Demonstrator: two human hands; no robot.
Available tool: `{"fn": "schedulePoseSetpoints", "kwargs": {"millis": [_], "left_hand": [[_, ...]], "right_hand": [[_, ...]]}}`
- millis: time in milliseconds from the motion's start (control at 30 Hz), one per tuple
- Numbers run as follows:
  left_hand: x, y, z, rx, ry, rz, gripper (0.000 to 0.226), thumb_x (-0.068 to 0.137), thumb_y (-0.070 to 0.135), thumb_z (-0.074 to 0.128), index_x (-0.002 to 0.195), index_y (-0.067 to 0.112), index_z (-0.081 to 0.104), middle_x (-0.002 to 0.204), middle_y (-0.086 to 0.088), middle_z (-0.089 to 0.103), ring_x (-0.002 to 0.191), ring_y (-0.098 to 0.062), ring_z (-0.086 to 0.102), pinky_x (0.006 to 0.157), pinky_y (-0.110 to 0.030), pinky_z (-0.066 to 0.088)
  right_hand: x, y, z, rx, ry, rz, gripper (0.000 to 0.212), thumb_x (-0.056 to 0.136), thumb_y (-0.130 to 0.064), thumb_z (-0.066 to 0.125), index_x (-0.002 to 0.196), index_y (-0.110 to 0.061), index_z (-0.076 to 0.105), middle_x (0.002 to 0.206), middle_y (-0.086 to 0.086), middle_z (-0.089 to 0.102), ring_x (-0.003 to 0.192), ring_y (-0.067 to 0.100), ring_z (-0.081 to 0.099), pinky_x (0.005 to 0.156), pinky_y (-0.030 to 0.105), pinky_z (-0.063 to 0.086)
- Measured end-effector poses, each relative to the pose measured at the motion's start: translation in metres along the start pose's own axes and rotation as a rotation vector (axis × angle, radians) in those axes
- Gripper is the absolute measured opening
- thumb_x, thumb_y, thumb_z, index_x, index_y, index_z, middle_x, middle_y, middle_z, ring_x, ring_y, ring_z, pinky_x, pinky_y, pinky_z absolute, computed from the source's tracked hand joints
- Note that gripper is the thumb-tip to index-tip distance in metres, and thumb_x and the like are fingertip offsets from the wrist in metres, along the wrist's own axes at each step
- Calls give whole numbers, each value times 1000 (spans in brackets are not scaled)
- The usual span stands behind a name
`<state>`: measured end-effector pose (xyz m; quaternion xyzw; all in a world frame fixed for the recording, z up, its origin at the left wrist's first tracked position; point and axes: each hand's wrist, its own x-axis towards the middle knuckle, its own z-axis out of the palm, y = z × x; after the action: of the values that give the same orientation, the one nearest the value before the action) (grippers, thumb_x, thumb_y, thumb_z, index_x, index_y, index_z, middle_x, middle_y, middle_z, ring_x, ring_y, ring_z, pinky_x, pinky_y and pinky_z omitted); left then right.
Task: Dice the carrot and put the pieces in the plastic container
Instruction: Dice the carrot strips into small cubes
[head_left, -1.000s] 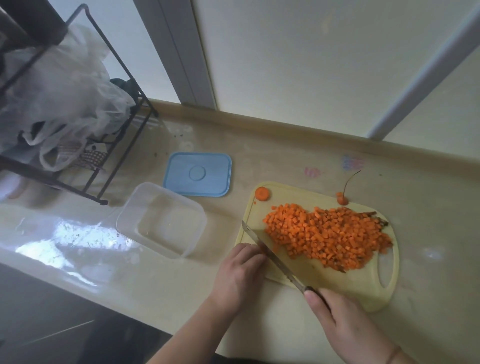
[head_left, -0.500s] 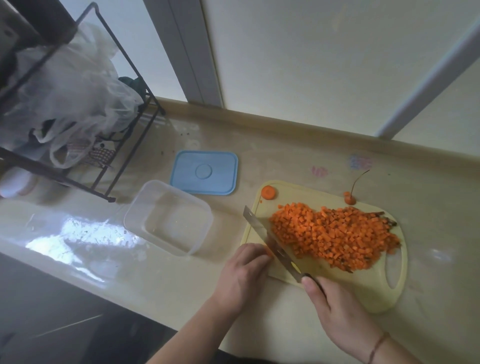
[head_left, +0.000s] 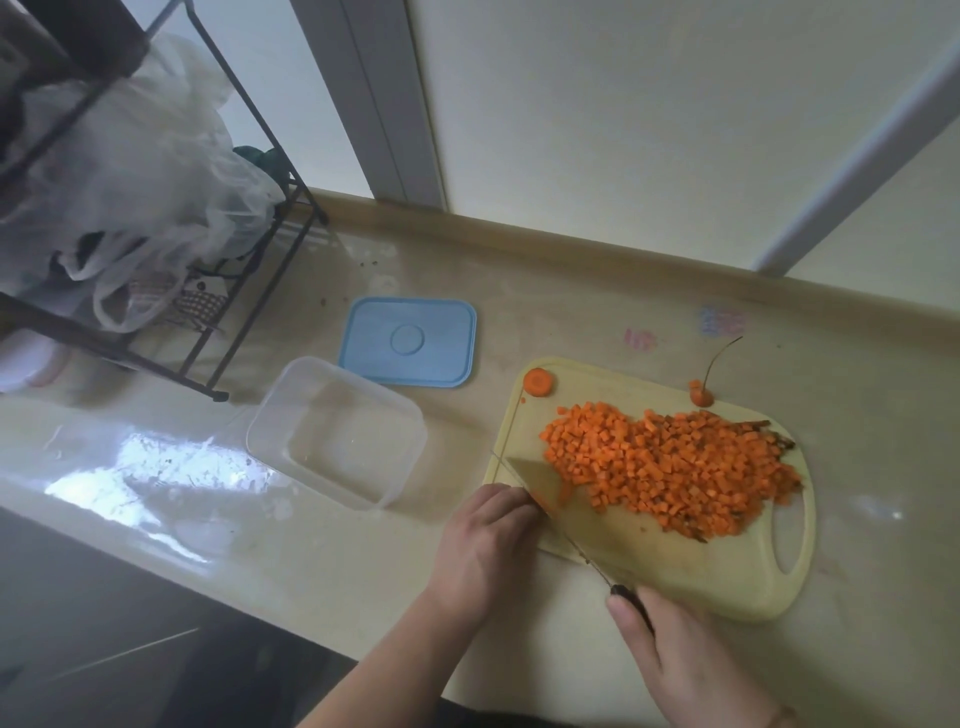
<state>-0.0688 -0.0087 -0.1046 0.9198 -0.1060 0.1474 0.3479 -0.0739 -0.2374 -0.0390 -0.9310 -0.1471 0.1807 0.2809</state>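
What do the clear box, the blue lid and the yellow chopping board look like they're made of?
Plastic container: clear, glossy plastic; the counter shows through its walls.
Blue lid: opaque plastic, smooth, with a moulded ring.
Cutting board: probably pale yellow, slightly translucent plastic, with a moulded handle slot.

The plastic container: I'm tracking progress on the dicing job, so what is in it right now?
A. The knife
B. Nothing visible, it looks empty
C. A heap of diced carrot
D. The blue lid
B: the clear plastic container shows only its bare bottom, while the diced carrot is heaped on the cutting board and the blue lid lies flat on the counter behind it.
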Motion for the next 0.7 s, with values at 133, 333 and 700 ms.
{"fn": "schedulePoseSetpoints", "kwargs": {"millis": [133, 333, 700], "left_hand": [[2, 3, -1, 9, 25, -2, 31, 106, 27, 50, 99, 12, 76, 110, 4, 71, 92, -21, 64, 80, -31, 54], [3, 6, -9, 18, -29, -8, 31, 106, 29, 48, 102, 15, 76, 112, 6, 69, 94, -19, 64, 79, -29, 54], [16, 1, -25, -6, 29, -134, 18, 88, 16, 60, 98, 12, 73, 101, 0, 65, 93, -15, 59, 80, -24, 50]], "right_hand": [[21, -7, 2, 77, -89, 28, 74, 81, -83, 4, 70, -23, 46, 62, -1, 56, 63, 12, 56, 64, 41, 45], [7, 0, -5, 197, -52, 40, 66, 84, -81, 20, 63, -22, 41, 60, -3, 54, 58, 5, 53, 59, 38, 44], [-6, -8, -45, 356, -68, 190, 70, 64, -97, 20, 70, -35, 52, 51, -2, 52, 49, 10, 51, 58, 30, 43]]}}
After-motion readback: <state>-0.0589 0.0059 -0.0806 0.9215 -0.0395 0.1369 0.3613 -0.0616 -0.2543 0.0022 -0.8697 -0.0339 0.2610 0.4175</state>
